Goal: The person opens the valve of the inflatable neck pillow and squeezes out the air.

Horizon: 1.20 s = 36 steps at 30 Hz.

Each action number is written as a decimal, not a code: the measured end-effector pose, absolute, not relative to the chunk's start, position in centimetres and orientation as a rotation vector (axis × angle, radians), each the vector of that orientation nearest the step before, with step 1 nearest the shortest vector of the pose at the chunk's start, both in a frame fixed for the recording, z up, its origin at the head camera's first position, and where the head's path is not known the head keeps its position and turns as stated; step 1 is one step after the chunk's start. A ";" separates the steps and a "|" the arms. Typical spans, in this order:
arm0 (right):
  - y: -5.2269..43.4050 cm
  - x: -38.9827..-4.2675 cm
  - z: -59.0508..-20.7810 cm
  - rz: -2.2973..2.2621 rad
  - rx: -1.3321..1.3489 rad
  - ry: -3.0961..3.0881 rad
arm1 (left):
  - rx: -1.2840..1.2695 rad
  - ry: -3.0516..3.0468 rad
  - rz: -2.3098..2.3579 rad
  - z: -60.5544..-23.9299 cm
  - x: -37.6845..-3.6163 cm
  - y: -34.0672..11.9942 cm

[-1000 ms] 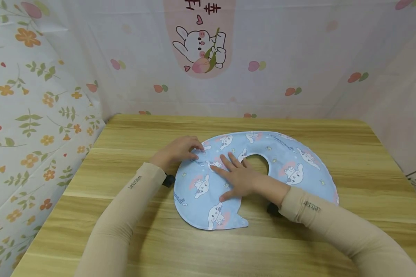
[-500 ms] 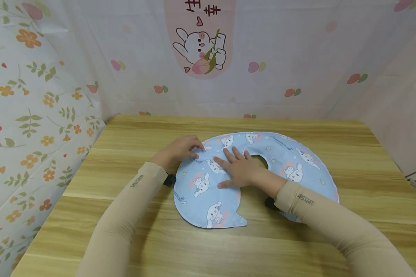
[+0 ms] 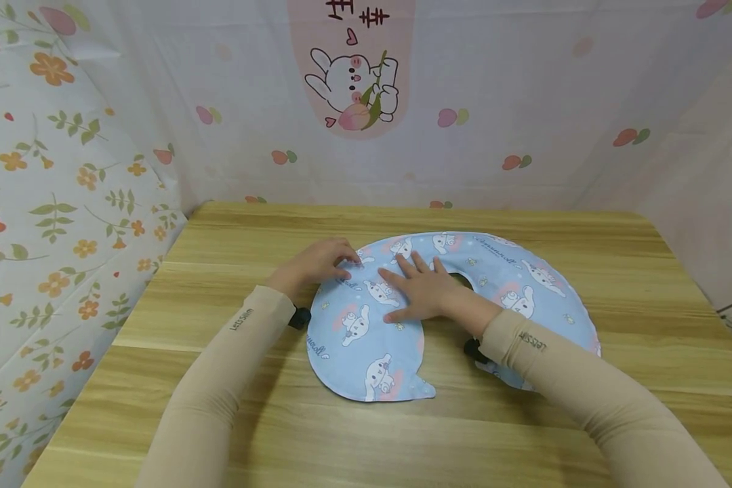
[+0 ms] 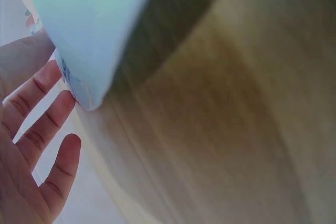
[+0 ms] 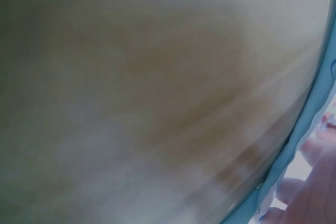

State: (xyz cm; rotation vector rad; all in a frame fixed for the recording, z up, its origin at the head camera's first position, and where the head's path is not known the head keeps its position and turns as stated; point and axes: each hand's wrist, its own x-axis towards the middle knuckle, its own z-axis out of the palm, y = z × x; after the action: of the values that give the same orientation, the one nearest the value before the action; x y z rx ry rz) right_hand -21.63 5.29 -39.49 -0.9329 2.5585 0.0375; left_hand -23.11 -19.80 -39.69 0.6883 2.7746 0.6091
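Bib: a blue ring-shaped baby bib [image 3: 512, 281] printed with white cartoon dogs lies flat on the counter [image 3: 634, 271], near its middle, neck hole at the centre and the open ends toward the person.
Handling: it looks like thin, soft cloth, light and limp, likely to fold or slide on the smooth wood; the outer rim and the two free ends seem the best places to take hold.
Left hand: the left hand [image 3: 314, 266] sits at the bib's far-left rim, fingers bent with the tips on the edge; whether they pinch the cloth or only press it, I cannot tell. The left wrist view shows the fingers [image 4: 39, 129] straightish beside the bib's edge [image 4: 84, 40].
Right hand: the right hand [image 3: 423, 293] lies flat on the bib beside the neck hole, fingers spread and pressing, gripping nothing.
Surroundings: a floral sheet [image 3: 55, 203] and a sheet with a rabbit print [image 3: 354, 81] wall in the counter.
In the way: nothing lies on the bib but the hands themselves.
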 end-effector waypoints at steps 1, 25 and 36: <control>5.3 -21.8 -39.5 0.040 -0.928 2.560 | 0.690 2.774 0.606 -39.7 -23.1 -19.8; 3.9 -24.0 -39.6 0.001 -0.849 2.581 | 0.667 2.763 0.630 -39.8 -23.2 -19.7; 5.2 -19.9 -38.7 -0.090 -1.030 2.572 | 0.659 2.754 0.626 -39.4 -23.1 -19.9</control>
State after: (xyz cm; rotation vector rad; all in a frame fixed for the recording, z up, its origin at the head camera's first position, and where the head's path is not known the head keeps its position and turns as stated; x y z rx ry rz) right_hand -19.90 5.21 -38.65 -1.0298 2.5723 -0.0900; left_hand -23.08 -19.92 -39.44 0.6588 2.7536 0.6256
